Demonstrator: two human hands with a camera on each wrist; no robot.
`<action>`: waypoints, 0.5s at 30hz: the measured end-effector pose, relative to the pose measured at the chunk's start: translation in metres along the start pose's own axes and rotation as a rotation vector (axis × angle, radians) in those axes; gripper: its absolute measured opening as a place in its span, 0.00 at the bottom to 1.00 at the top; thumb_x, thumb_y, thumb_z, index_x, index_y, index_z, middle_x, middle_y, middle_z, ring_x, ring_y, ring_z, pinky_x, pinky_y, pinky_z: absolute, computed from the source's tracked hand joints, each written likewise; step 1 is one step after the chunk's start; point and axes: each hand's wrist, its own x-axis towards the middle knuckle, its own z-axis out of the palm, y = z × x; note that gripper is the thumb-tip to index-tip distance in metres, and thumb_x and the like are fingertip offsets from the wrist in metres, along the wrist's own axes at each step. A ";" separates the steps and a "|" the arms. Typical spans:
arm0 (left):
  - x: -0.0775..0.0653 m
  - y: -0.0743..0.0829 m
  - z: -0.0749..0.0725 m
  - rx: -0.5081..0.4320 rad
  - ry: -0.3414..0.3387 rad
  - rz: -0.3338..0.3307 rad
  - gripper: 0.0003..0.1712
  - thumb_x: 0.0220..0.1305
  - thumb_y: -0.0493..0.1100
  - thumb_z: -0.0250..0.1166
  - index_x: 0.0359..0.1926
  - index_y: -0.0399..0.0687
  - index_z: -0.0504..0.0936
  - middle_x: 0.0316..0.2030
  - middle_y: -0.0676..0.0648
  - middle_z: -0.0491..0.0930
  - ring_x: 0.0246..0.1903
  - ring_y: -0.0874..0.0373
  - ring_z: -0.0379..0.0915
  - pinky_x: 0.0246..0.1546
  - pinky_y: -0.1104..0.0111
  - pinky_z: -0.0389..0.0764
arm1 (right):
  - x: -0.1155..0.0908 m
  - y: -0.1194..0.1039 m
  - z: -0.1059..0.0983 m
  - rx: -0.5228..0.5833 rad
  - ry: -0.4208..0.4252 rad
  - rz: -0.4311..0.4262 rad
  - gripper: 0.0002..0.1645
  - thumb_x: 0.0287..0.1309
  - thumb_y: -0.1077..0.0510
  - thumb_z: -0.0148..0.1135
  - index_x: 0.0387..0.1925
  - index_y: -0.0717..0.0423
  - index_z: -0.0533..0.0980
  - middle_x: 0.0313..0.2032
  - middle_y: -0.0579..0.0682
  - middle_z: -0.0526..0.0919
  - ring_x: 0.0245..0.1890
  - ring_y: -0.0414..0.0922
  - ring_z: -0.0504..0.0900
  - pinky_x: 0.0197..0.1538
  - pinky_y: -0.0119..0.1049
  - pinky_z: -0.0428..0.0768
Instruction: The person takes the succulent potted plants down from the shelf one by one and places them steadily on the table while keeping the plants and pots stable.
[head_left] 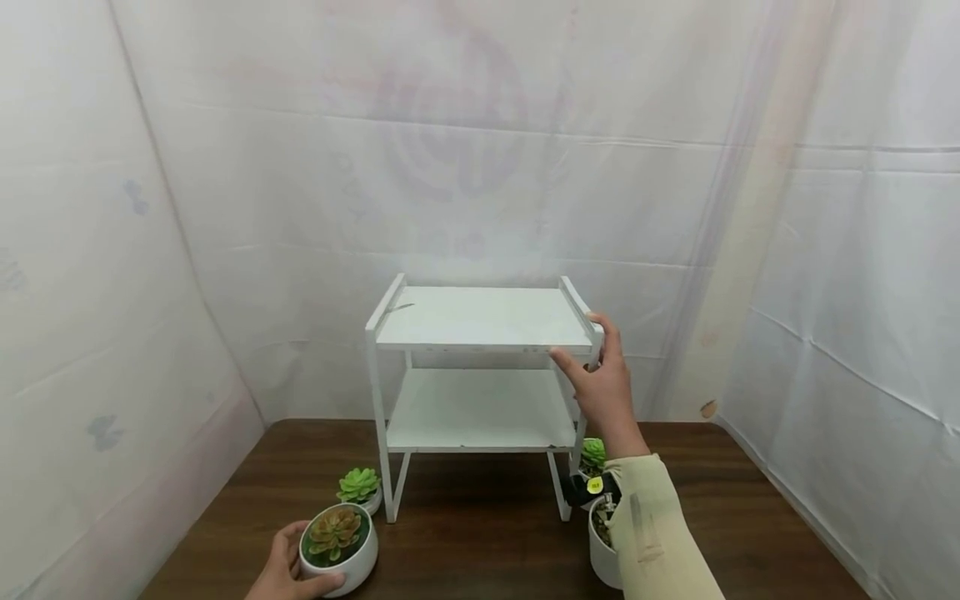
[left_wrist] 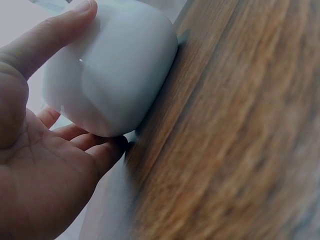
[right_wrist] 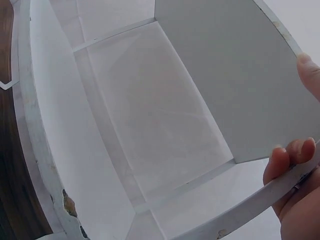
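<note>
A white two-tier shelf rack (head_left: 480, 408) stands upright on the wooden table. My right hand (head_left: 606, 392) grips its upper right front corner, the thumb at the top board's front edge. In the right wrist view, curled fingertips (right_wrist: 290, 155) wrap the rack's side bar. At the lower left, my left hand (head_left: 292, 571) holds a white round pot with a brownish succulent (head_left: 334, 533), thumb in front and fingers around the far side. The left wrist view shows that white pot (left_wrist: 115, 65) at the table surface; whether it touches the wood is unclear.
A green succulent in a white pot (head_left: 360, 485) stands by the rack's left front leg. Another green succulent (head_left: 592, 455) and a white potted plant (head_left: 604, 554) are on the right, partly hidden by the right sleeve. White sheeting (head_left: 480, 167) hangs behind the dark wooden table (head_left: 480, 550).
</note>
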 end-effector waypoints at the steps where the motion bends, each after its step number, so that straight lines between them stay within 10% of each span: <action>1: 0.001 0.000 0.000 -0.003 0.000 -0.001 0.63 0.52 0.54 0.75 0.66 0.32 0.36 0.66 0.18 0.53 0.68 0.24 0.45 0.63 0.39 0.62 | 0.000 0.000 0.000 -0.004 -0.003 0.002 0.47 0.54 0.35 0.66 0.70 0.24 0.51 0.54 0.58 0.73 0.34 0.53 0.76 0.26 0.39 0.78; 15: 0.008 -0.002 -0.004 -0.015 -0.001 -0.002 0.62 0.53 0.52 0.75 0.66 0.32 0.37 0.65 0.19 0.55 0.67 0.24 0.49 0.61 0.41 0.67 | 0.003 0.001 -0.002 -0.016 -0.038 -0.003 0.47 0.55 0.35 0.66 0.70 0.24 0.51 0.57 0.55 0.74 0.28 0.49 0.77 0.27 0.38 0.79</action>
